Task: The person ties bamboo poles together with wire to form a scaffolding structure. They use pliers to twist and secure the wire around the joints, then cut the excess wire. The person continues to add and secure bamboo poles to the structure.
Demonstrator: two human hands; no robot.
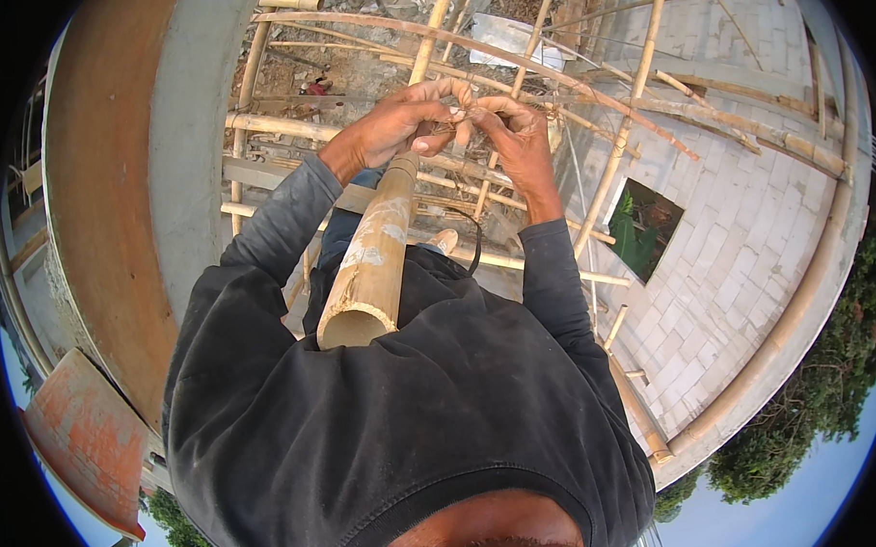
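Observation:
My left hand [401, 126] and my right hand [516, 143] meet in front of me, fingertips pinched close together. Whatever small or thin thing they hold between them is too fine to make out. Just below my left wrist stands a thick bamboo pole [379, 239], its hollow cut end near my chest and pale patches along its side. It runs down past my hands, which are beside it and above its far part. A thin dark loop [478, 241] hangs to the right of the pole, below my right hand.
Bamboo scaffold poles [619, 151] cross below and ahead. On the left rises a grey concrete edge [194, 137] beside a brown board [107, 189]. A pale block wall [727, 263] with a square opening [646, 230] lies right. My foot [444, 240] rests among the lower poles.

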